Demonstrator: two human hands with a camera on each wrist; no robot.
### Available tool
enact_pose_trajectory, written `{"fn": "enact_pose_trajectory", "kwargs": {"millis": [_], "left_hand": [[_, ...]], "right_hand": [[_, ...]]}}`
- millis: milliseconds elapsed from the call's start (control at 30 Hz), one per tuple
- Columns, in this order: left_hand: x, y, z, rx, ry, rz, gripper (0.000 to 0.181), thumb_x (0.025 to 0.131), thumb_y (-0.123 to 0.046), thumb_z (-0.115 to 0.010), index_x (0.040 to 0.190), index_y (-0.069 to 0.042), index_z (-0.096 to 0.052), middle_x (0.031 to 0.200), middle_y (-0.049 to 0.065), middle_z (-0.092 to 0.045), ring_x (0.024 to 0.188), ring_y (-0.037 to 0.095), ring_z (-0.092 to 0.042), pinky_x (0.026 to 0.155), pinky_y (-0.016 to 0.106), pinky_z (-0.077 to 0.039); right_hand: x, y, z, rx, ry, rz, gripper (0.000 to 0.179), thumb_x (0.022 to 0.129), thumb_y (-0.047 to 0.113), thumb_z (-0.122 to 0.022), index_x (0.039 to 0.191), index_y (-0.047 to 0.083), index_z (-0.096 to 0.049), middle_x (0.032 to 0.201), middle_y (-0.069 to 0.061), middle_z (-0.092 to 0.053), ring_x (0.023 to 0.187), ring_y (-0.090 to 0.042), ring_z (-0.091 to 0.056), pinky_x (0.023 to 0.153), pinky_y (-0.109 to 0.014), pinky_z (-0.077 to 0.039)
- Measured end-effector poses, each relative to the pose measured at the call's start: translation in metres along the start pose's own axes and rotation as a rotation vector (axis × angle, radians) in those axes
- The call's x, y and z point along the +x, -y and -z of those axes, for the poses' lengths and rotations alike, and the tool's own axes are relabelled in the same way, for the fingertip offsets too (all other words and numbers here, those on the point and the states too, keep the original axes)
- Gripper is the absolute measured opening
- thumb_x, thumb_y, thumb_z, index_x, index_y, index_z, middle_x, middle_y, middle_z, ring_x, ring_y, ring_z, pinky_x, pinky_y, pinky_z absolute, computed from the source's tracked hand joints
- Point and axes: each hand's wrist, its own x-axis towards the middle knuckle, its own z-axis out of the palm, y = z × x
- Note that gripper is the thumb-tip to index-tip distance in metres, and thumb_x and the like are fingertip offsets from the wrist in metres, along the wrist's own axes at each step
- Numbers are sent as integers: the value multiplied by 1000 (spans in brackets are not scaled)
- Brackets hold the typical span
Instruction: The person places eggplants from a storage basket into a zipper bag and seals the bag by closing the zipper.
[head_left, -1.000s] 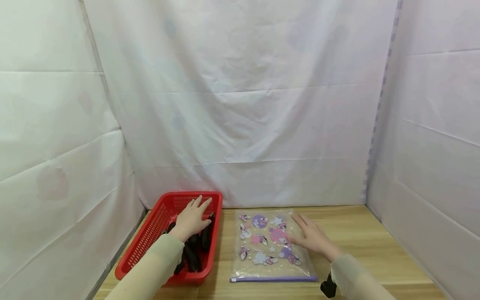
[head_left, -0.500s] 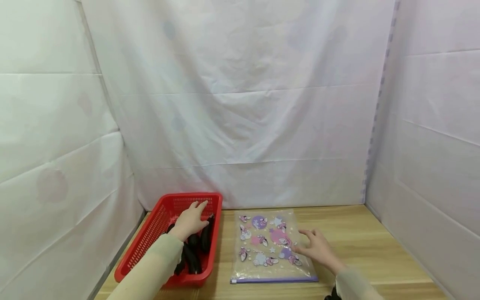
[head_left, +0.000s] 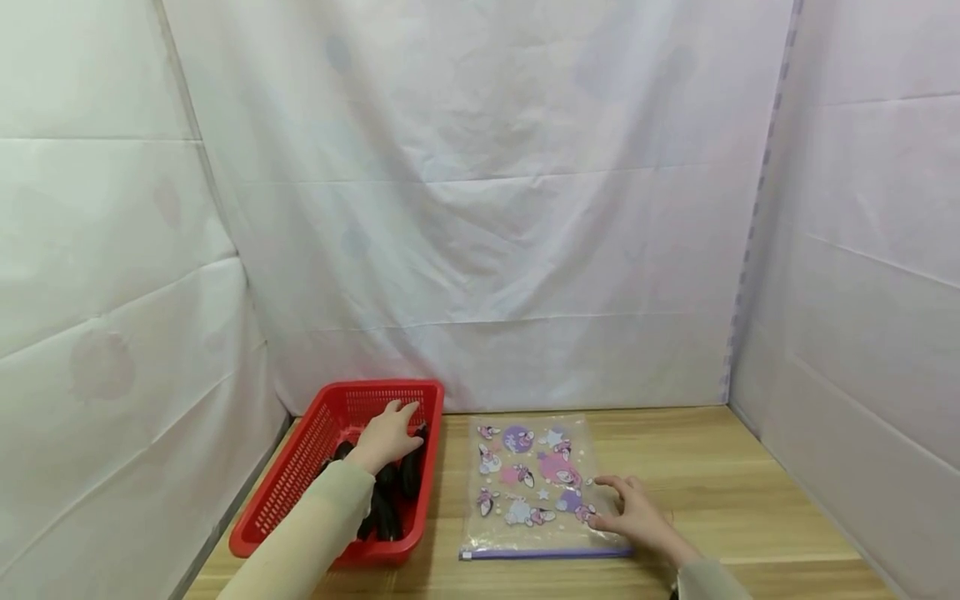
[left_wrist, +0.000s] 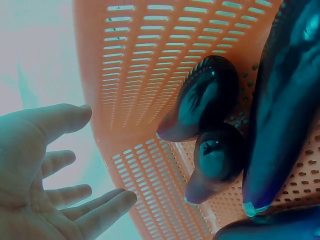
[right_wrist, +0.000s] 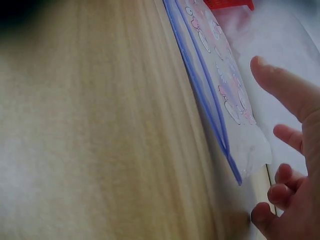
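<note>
My left hand (head_left: pixel 384 437) hovers over the red plastic basket (head_left: pixel 384 552), fingers spread and holding nothing. Inside the basket lie several dark, glossy eggplants (head_left: pixel 410 473), partly hidden by the hand and sleeve. The left wrist view shows two short eggplants (left_wrist: pixel 215 150) beside a longer one (left_wrist: pixel 285 110), apart from the fingertips. A clear zip bag (head_left: pixel 501 533) printed with cartoon figures lies flat, its purple zip edge toward me. At its right edge is my right hand (head_left: pixel 641 521), fingers loosely bent with a gap between thumb and index, gripping nothing.
A light wood-grain table (head_left: pixel 720 475) bears the basket at left and the bag at centre. White cloth hangs behind (head_left: pixel 495 250) and along both sides.
My right hand has come back from over the bag to its lower right edge, its fingers more bent. The left hand has dipped slightly over the basket.
</note>
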Motion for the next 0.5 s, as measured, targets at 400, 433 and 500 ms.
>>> {"fn": "enact_pose_trajectory", "kwargs": {"millis": [400, 433, 500], "left_hand": [[6, 1, -2, -13, 23, 32, 60, 85, -21, -72, 139, -4, -51, 139, 28, -44, 115, 44, -53, 92, 58, -44], [6, 1, -2, -17, 26, 35, 60, 85, -21, -72, 139, -4, -51, 139, 28, -44, 115, 44, -53, 92, 58, -44], [7, 1, -3, -23, 30, 38, 59, 85, -21, -73, 138, -4, -52, 137, 28, -46, 115, 44, -53, 92, 58, -44]], "right_hand": [[-14, -11, -5, 121, 87, 110, 27, 73, 24, -83, 95, 15, -71, 100, 0, -59, 95, -17, -51, 84, -36, -39], [-15, -11, -6, 114, 90, 105, 27, 72, 26, -83, 94, 17, -71, 100, 0, -58, 97, -18, -50, 85, -37, -38], [-16, -13, -8, 104, 94, 93, 27, 71, 28, -84, 93, 19, -71, 100, 0, -55, 98, -19, -49, 87, -41, -38]]}}
